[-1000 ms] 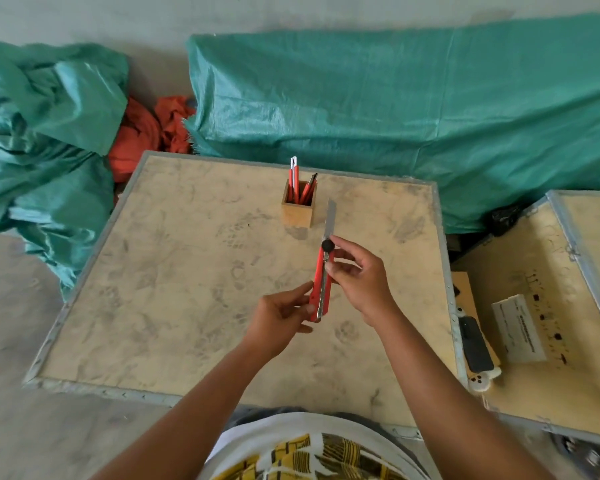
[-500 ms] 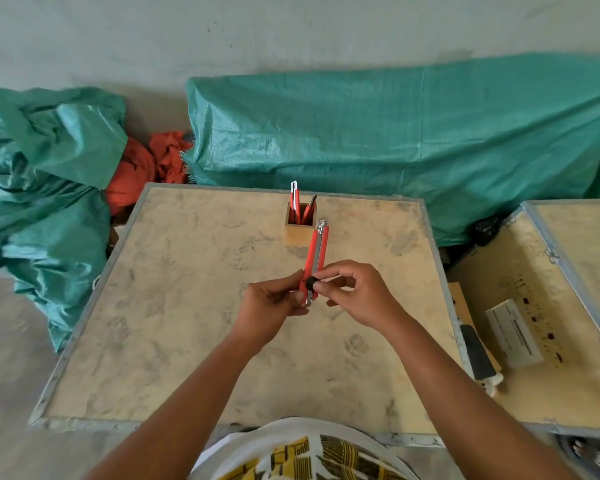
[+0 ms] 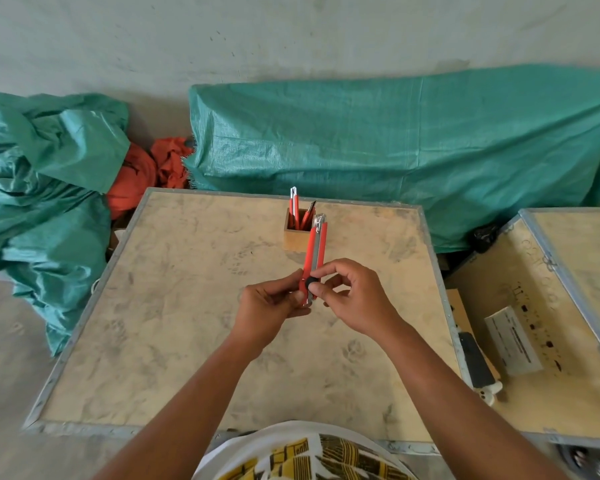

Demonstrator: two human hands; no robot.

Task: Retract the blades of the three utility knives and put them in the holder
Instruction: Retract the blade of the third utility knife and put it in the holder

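I hold a red utility knife [image 3: 315, 252] upright above the middle of the table [image 3: 174, 306]. My left hand [image 3: 271, 304] grips its lower end. My right hand [image 3: 355, 299] pinches the black slider knob near the bottom of the handle. No blade shows beyond the knife's top tip. A small wooden holder [image 3: 293, 233] stands at the table's far middle, just behind the held knife. Two other red utility knives [image 3: 300, 211] stand inside it, tips up.
Green tarpaulins [image 3: 395, 147] cover things behind and left of the table, with orange cloth [image 3: 142, 174] between them. A second wooden surface [image 3: 534, 341] at right carries a white box [image 3: 511, 341] and a black device [image 3: 475, 362].
The long blade that stuck out of the knife a second ago has slid back into the handle. My right thumb and the slider moved down the handle. The camera tilted up slightly.
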